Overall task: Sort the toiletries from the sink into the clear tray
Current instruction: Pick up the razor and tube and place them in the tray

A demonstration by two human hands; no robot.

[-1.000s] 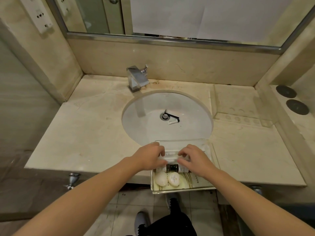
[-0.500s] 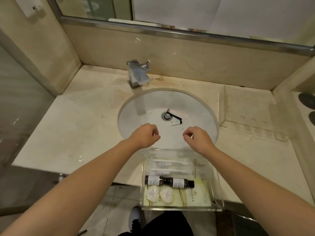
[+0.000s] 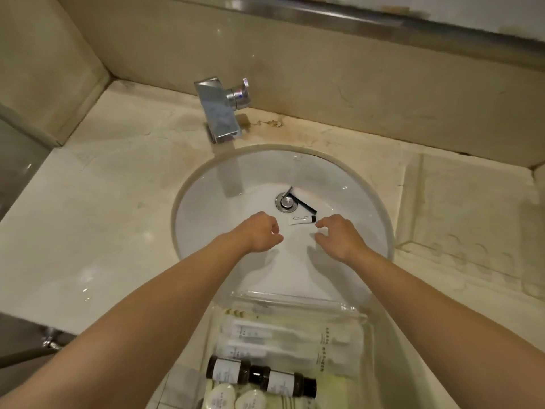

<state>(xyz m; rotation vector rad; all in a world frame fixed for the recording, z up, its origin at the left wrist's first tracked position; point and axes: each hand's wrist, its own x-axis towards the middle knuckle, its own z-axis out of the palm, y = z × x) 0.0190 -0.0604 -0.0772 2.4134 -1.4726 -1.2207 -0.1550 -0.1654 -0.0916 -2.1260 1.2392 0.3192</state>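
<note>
A small white tube (image 3: 301, 220) and a thin black comb (image 3: 305, 206) lie by the drain (image 3: 285, 201) in the white sink (image 3: 236, 184). My left hand (image 3: 261, 233) hovers just left of the tube, fingers loosely curled, holding nothing. My right hand (image 3: 337, 234) is just right of the tube, fingers apart and empty. The clear tray (image 3: 295, 299) sits at the counter's front edge. It holds white packets (image 3: 277, 335), two dark bottles (image 3: 259, 376) and round soaps (image 3: 233, 398).
A chrome faucet (image 3: 221, 110) stands behind the sink on the beige marble counter (image 3: 88, 219). A second clear tray (image 3: 472, 208) rests on the counter to the right. A mirror frame (image 3: 354, 22) runs along the back wall.
Both hands left the clear tray and moved forward into the sink, stopping on either side of the white tube. The view tilted down and closer.
</note>
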